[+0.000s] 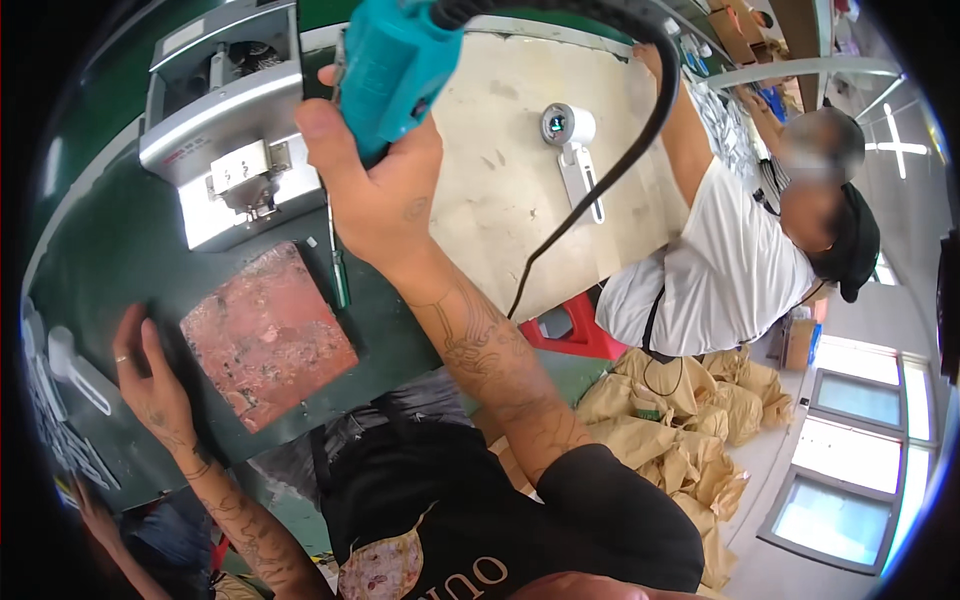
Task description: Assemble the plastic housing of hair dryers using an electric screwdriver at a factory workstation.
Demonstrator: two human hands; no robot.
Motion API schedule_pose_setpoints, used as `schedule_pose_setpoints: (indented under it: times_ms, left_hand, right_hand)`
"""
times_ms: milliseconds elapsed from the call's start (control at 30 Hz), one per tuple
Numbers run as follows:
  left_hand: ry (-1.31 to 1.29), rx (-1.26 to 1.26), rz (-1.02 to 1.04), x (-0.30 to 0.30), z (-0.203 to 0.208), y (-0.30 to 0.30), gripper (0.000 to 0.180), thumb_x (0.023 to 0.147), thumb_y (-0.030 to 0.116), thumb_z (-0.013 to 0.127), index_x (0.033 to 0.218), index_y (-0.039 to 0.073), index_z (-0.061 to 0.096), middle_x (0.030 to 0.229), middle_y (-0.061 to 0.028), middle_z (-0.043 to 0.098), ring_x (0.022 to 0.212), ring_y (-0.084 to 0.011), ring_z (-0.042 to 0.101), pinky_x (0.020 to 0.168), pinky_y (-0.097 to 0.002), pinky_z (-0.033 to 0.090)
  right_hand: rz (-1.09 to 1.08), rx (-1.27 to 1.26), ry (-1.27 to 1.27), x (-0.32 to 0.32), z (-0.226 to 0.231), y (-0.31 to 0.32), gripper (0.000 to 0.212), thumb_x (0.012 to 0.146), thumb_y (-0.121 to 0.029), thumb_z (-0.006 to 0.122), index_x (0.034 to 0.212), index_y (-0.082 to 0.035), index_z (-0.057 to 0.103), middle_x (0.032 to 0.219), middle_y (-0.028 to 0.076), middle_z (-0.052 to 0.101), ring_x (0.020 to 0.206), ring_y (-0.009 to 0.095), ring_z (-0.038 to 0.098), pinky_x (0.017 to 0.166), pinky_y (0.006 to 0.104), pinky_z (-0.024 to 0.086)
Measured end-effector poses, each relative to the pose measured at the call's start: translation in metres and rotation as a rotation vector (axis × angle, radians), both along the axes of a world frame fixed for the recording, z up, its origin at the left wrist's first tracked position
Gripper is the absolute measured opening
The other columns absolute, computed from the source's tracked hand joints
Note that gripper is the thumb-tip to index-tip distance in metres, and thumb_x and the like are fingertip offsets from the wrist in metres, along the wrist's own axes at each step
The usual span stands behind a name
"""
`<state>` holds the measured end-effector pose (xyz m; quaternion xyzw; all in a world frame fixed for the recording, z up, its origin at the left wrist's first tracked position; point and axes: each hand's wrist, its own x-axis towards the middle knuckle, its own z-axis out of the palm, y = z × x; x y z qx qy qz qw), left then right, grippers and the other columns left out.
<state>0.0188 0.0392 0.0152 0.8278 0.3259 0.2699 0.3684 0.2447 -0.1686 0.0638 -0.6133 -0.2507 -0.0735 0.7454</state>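
My right hand (385,190) is raised over the bench, wrapped round a teal corded power tool (400,75). The tool's black cord leaves its top end and arcs off to the right; its working end is hidden. My left hand (155,385) rests low at the left with its fingers stretched, beside a worn reddish square pad (268,340), holding nothing. Between the pad and my right forearm lies a green-handled screwdriver (341,280). Beyond the pad stands a silver metal machine (225,110) with a small metal fixture (245,180) on its front plate.
A white handheld device with a round head (572,125) lies on the beige board (490,200) to the right. White handle parts (85,375) lie at the left edge. A co-worker in a white shirt (710,270) sits at right, near brown paper bags (670,420) and a red stool (575,330).
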Motion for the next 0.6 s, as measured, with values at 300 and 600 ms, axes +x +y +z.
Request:
schedule_pose_setpoints:
  times_ms: [300, 600]
  left_hand:
    - [0.053, 0.133, -0.012, 0.003, 0.009, -0.008, 0.028, 0.102, 0.02, 0.061, 0.12, -0.001, 0.067, 0.119, -0.0133, 0.07, 0.113, -0.0234, 0.063, 0.103, -0.0336, 0.044]
    - [0.029, 0.144, -0.016, 0.008, 0.013, -0.009, 0.027, 0.101, 0.018, 0.062, 0.119, -0.001, 0.068, 0.117, -0.0132, 0.07, 0.11, -0.0246, 0.064, 0.1, -0.0339, 0.045]
  right_hand:
    - [0.055, 0.0, 0.079, -0.007, 0.006, -0.006, 0.033, 0.089, -0.018, 0.076, 0.109, 0.001, 0.057, 0.078, 0.004, 0.063, 0.071, 0.01, 0.058, 0.065, 0.0271, 0.048]
    - [0.058, -0.031, 0.079, -0.005, 0.009, -0.008, 0.037, 0.089, -0.018, 0.075, 0.115, 0.0, 0.057, 0.076, 0.001, 0.058, 0.07, 0.009, 0.052, 0.064, 0.0265, 0.045]
